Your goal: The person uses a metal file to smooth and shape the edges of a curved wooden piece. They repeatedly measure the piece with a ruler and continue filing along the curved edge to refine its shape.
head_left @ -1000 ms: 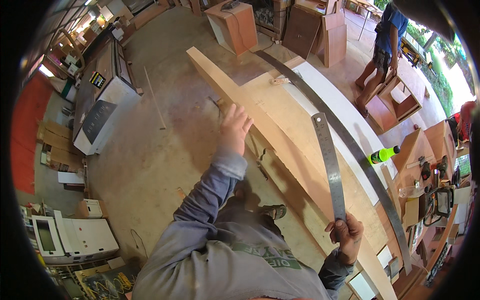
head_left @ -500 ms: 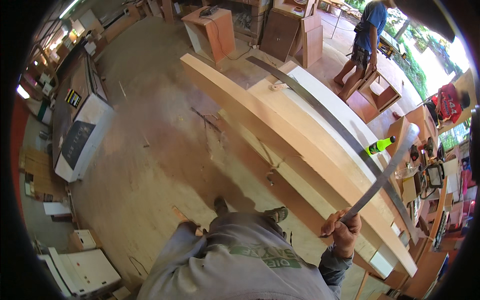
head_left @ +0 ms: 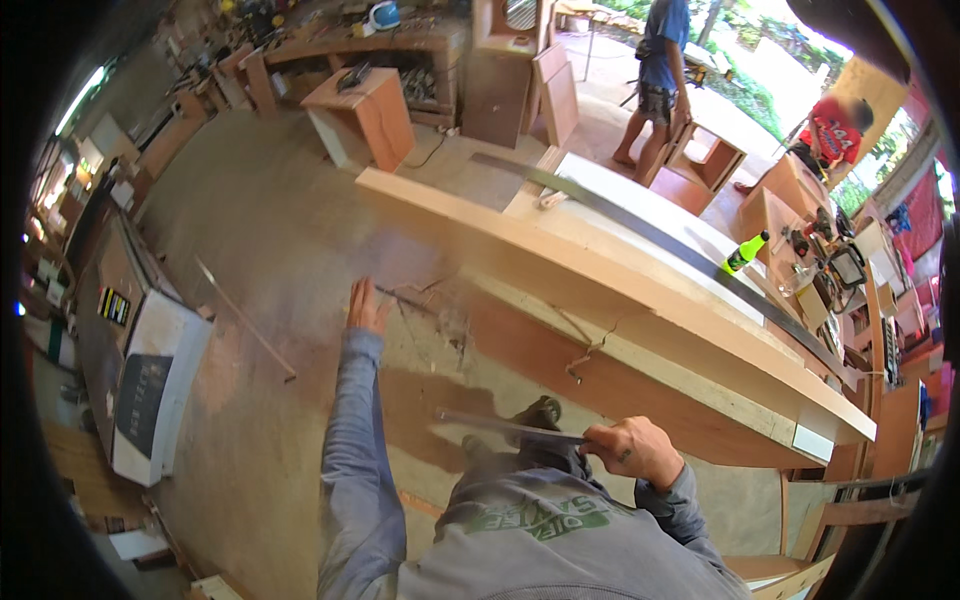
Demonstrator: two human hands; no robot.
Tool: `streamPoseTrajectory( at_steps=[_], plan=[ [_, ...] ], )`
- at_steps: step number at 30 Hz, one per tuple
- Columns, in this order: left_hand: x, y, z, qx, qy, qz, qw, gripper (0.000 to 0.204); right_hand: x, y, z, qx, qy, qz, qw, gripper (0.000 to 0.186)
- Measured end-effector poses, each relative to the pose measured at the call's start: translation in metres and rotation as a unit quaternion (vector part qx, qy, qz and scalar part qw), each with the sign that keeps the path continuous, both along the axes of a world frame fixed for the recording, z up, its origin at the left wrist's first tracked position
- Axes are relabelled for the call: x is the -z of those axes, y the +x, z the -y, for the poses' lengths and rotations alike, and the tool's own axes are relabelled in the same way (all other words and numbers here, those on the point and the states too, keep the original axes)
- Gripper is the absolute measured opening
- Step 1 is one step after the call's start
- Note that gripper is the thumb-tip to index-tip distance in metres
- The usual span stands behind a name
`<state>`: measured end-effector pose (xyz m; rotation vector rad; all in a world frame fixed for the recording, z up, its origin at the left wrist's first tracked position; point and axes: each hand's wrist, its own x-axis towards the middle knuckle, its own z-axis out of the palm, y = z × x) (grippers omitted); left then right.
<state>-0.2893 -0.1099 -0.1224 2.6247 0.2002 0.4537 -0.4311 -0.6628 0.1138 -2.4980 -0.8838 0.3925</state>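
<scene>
My right hand (head_left: 637, 452) is closed around one end of a thin, flat metal strip (head_left: 510, 427), which points left across the front of my body. The strip's far end is slightly blurred. My left hand (head_left: 368, 308) reaches forward above the floor with its fingers stretched out, holding nothing. To the right of it runs a long light-wood board assembly (head_left: 620, 290), slanting from far left to near right. A long dark straight strip (head_left: 655, 228) lies along the white panel (head_left: 612, 188) behind it. On that panel stands a neon-yellow bottle (head_left: 745, 253) with a dark cap.
A long wrapped carton (head_left: 150, 390) lies at left, with a thin stick (head_left: 247, 322) on the floor beside it. A wooden cabinet (head_left: 365, 120) stands ahead. Two people, one in blue (head_left: 660, 80) and one in red (head_left: 832, 135), are beyond the boards among wooden boxes.
My right hand has swung the metal strip from upright over the boards down to the left, in front of my body. My left arm has come forward into view. The view has shifted.
</scene>
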Motion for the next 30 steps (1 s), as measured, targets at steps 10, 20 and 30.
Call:
streamPoseTrajectory(
  at_steps=[10, 20, 30],
  plan=[
    [-0.136, 0.205, 0.126, 0.437, 0.341, 0.257, 0.792, 0.092, 0.001, 0.059, -0.015, 0.036, 0.097, 0.015, 0.994, 0.022],
    [-0.117, 0.223, 0.121, 0.491, 0.255, 0.241, 0.797, 0.070, 0.007, 0.088, 0.002, 0.123, 0.176, 0.030, 0.976, 0.020],
    [-0.162, 0.215, 0.145, 0.530, 0.231, 0.163, 0.800, 0.057, -0.011, 0.099, -0.014, 0.180, 0.144, 0.003, 0.973, 0.024]
  ],
)
